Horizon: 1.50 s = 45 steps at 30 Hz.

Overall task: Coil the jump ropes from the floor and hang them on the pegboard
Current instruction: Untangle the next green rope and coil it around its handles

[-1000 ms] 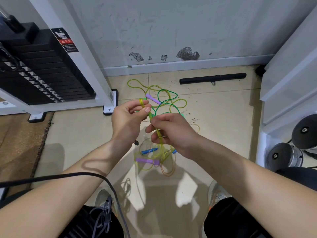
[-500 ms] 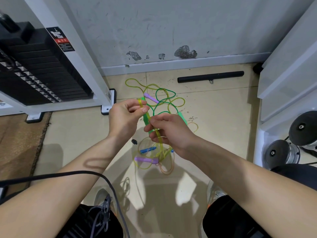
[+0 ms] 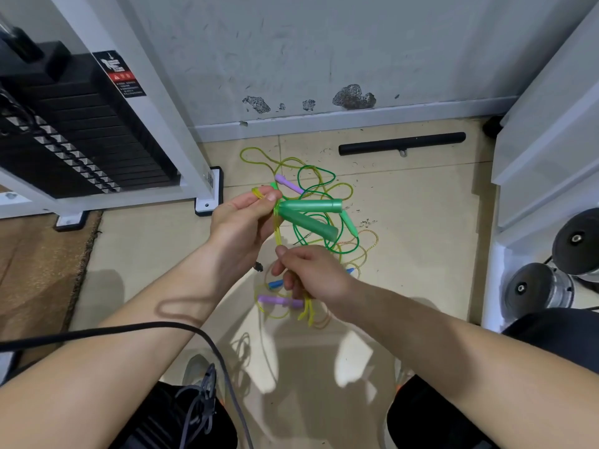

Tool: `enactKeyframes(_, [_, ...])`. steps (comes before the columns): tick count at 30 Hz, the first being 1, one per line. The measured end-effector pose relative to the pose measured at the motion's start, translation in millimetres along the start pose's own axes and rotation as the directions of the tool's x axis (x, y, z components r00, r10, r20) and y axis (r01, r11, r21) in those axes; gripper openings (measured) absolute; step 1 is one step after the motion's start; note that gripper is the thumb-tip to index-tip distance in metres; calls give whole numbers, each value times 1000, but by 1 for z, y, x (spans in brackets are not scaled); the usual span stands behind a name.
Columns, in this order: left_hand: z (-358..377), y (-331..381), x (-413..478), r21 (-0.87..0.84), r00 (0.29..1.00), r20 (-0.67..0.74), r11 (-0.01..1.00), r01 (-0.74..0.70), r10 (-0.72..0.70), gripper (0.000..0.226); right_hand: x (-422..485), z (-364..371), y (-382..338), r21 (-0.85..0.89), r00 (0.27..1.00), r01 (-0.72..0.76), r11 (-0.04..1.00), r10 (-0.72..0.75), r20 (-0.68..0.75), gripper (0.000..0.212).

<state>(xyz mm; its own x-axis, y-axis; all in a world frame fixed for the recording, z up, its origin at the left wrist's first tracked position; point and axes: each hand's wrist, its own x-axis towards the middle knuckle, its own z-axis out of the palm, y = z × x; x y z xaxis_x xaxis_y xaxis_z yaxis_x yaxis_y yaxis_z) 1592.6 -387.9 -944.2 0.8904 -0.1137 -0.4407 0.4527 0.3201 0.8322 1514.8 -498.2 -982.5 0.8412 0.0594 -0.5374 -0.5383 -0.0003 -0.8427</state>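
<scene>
My left hand (image 3: 241,218) pinches the yellow-green jump rope at its top, where two green handles (image 3: 309,215) stick out to the right. The coiled yellow cord (image 3: 277,234) runs down from there into my right hand (image 3: 311,273), which grips the lower part of the coil; loose loops hang below it. On the tiled floor beneath lies a tangle of other ropes: a dark green cord (image 3: 319,179), a purple handle (image 3: 288,183) far up, another purple handle (image 3: 275,300), a blue handle (image 3: 275,283) and an orange cord (image 3: 369,244). No pegboard is in view.
A white weight-machine frame (image 3: 181,131) with a black weight stack (image 3: 74,140) stands at the left, its foot (image 3: 209,202) close to the ropes. A black bar (image 3: 402,145) lies by the wall. White shelving (image 3: 547,150) and dumbbells (image 3: 551,273) are at the right. A black cable (image 3: 162,328) crosses my left forearm.
My hands have moved apart: the right slid down the yellow cord, the left stayed high. The two green handles now stick out beside my left hand.
</scene>
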Motion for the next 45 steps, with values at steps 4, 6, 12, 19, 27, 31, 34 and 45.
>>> enactKeyframes(4, [-7, 10, 3, 8, 991, 104, 996, 89, -89, 11, 7, -23, -5, -74, 997, 25, 997, -30, -68, 34])
enactKeyframes(6, [-11, 15, 4, 78, 983, 137, 991, 111, -121, 18, 12, -35, -8, -114, 994, 49, 992, -60, -95, 31])
enactKeyframes(12, [-17, 19, 1, 333, 971, 187, 939, 82, -152, 24, 19, -70, -23, -135, 986, 161, 978, -166, -31, 8])
enactKeyframes(19, [-16, 12, -1, 710, 959, 270, 655, -260, 88, 26, 12, -70, -40, -122, 984, 174, 977, -177, -14, 9])
enactKeyframes(27, [-8, -3, 0, 750, 910, 215, 536, -387, 355, 30, -6, -34, -43, 301, 992, 99, 949, -70, -105, 15])
enactKeyframes(31, [1, -8, -3, 535, 943, 59, 787, -306, 327, 28, -14, -16, -36, 367, 987, 65, 928, -7, -159, 14])
enactKeyframes(34, [9, -10, -8, 398, 955, -15, 878, -265, 295, 27, -20, -4, -30, 253, 976, 52, 966, 4, -217, 22])
enactKeyframes(45, [17, -5, -15, 103, 987, -95, 987, -120, 130, 24, -34, 3, -28, 193, 951, 118, 974, -55, -303, 20])
